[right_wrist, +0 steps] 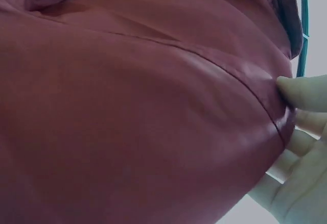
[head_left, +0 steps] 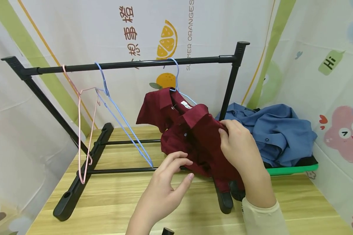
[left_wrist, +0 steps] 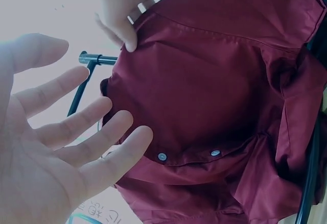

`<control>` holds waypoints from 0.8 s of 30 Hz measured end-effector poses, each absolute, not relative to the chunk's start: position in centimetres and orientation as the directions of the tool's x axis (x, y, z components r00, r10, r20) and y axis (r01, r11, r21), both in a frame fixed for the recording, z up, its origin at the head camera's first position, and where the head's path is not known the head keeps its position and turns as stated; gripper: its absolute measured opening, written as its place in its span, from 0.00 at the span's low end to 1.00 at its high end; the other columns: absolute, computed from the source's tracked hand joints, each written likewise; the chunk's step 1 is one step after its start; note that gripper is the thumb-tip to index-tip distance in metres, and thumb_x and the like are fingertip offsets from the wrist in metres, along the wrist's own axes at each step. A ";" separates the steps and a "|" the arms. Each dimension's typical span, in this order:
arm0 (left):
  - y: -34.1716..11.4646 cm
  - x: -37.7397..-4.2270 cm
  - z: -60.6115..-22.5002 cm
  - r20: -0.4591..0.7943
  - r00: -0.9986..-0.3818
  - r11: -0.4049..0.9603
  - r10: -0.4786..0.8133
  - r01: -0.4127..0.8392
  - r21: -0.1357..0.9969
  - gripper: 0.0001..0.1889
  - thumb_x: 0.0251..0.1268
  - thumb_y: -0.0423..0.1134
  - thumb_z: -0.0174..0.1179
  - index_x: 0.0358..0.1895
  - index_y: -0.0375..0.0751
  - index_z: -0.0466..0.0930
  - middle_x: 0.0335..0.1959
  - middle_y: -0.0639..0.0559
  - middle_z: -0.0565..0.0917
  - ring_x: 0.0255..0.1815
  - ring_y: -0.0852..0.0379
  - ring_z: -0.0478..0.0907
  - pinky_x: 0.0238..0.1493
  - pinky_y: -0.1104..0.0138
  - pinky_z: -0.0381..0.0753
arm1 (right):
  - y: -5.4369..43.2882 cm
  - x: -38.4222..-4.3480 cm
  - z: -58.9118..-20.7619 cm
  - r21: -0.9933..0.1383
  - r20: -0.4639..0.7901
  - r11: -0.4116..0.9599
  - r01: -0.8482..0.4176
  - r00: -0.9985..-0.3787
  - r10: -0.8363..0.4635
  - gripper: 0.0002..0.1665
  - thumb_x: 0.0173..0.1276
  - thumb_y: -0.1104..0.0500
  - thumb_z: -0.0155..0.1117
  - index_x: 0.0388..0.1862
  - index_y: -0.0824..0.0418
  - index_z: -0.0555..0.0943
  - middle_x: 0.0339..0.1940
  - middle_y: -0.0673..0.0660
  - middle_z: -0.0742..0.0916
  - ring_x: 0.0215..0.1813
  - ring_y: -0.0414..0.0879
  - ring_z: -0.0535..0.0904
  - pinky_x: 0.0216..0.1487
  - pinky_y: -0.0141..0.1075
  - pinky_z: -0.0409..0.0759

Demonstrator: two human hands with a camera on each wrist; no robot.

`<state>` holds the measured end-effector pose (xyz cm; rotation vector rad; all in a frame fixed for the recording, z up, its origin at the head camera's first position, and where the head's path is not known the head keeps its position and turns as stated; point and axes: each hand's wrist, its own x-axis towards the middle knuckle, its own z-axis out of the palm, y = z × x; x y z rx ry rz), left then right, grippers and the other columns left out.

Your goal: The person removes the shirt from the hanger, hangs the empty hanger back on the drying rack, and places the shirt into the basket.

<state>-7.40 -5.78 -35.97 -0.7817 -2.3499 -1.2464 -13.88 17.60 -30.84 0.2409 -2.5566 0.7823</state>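
Note:
A dark red button-up shirt hangs from a blue hanger hooked on the rack's bar, in the head view. My right hand pinches the shirt at its right shoulder seam, thumb in front and fingers behind, as the right wrist view also shows at the seam of the shirt. In front of the shirt's lower part, my left hand is held with fingers spread and nothing in them. The left wrist view shows that hand palm-on beside the shirt, whose small buttons show.
A black rack stands on the wooden table. On its left side hang a pink hanger and another blue hanger. Behind the right post, a blue shirt lies in a green-rimmed tray.

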 end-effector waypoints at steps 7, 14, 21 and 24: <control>-5.8 -7.3 -36.2 0.537 -0.778 0.464 0.327 0.627 0.626 0.14 0.75 0.40 0.67 0.59 0.54 0.83 0.68 0.64 0.78 0.64 0.61 0.81 0.65 0.60 0.83 | 16.1 -14.2 -30.8 -0.490 0.373 0.819 -0.299 -0.921 -0.113 0.24 0.84 0.46 0.58 0.67 0.59 0.78 0.29 0.57 0.86 0.32 0.50 0.81 0.37 0.47 0.83; -5.9 -7.4 -36.4 0.542 -0.774 0.467 0.327 0.631 0.619 0.15 0.74 0.38 0.67 0.60 0.53 0.83 0.68 0.62 0.78 0.64 0.61 0.82 0.64 0.60 0.84 | 15.1 -13.8 -32.0 -0.552 0.373 0.741 -0.383 -0.908 -0.191 0.16 0.86 0.46 0.54 0.41 0.55 0.77 0.19 0.52 0.72 0.22 0.44 0.69 0.27 0.37 0.71; -5.8 -7.6 -36.6 0.541 -0.789 0.421 0.291 0.614 0.668 0.15 0.77 0.38 0.64 0.62 0.48 0.81 0.66 0.58 0.79 0.64 0.59 0.81 0.60 0.63 0.87 | 14.7 -13.1 -33.1 -0.579 0.359 0.656 -0.485 -0.873 -0.329 0.12 0.85 0.47 0.57 0.43 0.51 0.79 0.20 0.46 0.74 0.23 0.40 0.71 0.27 0.32 0.73; -5.7 -7.7 -36.3 0.536 -0.806 0.403 0.252 0.591 0.699 0.15 0.82 0.38 0.58 0.66 0.47 0.78 0.66 0.57 0.80 0.63 0.58 0.81 0.58 0.63 0.88 | 14.4 -12.7 -33.3 -0.598 0.322 0.596 -0.536 -0.842 -0.434 0.14 0.85 0.46 0.55 0.54 0.51 0.83 0.31 0.44 0.85 0.33 0.38 0.80 0.38 0.33 0.83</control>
